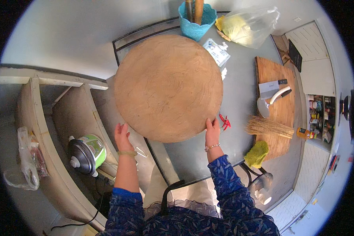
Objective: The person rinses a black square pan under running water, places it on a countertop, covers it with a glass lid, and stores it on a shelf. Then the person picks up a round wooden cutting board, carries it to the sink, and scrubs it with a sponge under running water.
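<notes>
A large round wooden board (168,88) lies before me over the grey tabletop, and its left part reaches past the table's left edge. My right hand (213,132) grips its lower right rim, with the thumb on the upper face. At the lower left rim is my left hand (124,140), fingers spread and tips close against the edge. Whether those fingers bear any of the board's weight cannot be seen. Several red chili peppers (225,122) rest just right of my right hand. The board hides much of the table (191,165) beneath it.
Behind the board stand a turquoise basket (197,29) and a plastic bag (250,28). Rightward, a cutting board (278,69) bears a cleaver (269,89), a ladle (263,107) and a straw whisk (268,126). A rice cooker (85,155) sits on the left shelf; a chair (165,194) is close before me.
</notes>
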Tool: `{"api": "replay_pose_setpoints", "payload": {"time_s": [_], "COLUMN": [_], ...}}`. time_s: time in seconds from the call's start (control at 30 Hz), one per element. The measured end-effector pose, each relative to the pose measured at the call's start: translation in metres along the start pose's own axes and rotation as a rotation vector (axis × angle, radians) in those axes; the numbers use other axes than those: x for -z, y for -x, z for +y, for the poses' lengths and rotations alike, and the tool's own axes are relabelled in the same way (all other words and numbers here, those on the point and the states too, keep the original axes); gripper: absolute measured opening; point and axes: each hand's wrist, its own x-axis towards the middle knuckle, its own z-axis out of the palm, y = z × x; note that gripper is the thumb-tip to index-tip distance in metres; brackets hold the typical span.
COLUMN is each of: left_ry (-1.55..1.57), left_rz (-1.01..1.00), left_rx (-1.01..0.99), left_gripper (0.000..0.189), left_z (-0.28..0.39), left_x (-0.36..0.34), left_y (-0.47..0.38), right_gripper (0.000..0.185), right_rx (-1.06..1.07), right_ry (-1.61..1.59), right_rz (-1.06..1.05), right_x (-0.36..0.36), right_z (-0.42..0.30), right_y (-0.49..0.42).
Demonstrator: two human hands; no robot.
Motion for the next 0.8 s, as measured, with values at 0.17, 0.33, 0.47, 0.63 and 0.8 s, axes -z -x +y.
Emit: {"api": "replay_pose_setpoints", "payload": {"time_s": [0.17,0.33,0.47,0.63,0.8], "left_ry": [0.133,0.193,0.275,0.368,0.411], "left_rz": [-0.226,-0.312,-0.350,-0.402,-0.430], "left_rx": [0.186,0.215,0.247,0.220,0.249], "left_gripper": [0.059,0.050,0.048,0.045,0.049], "left_z": [0.001,-0.002,-0.010,-0.005,-0.002], "left_x": [-0.016,-0.020,-0.016,-0.017,-0.020], "left_y": [-0.017,-0.024,-0.033,-0.036,-0.034], "right_gripper": [0.041,0.035,0.034,0.035,0.036], "right_rx": [0.004,0.112,0.064,-0.003,-0.033], "right_ry": [-0.208,-0.245,-0.120,-0.055,-0.071], "right_rz": [-0.005,0.072,0.059,0.052,0.016], "right_x": [0.000,-0.007,-0.004,-0.003,0.005], "right_z": [-0.001,0.003,0.010,-0.001,0.011], "right_y": [0.000,0.001,-0.002,0.002,-0.008]}}
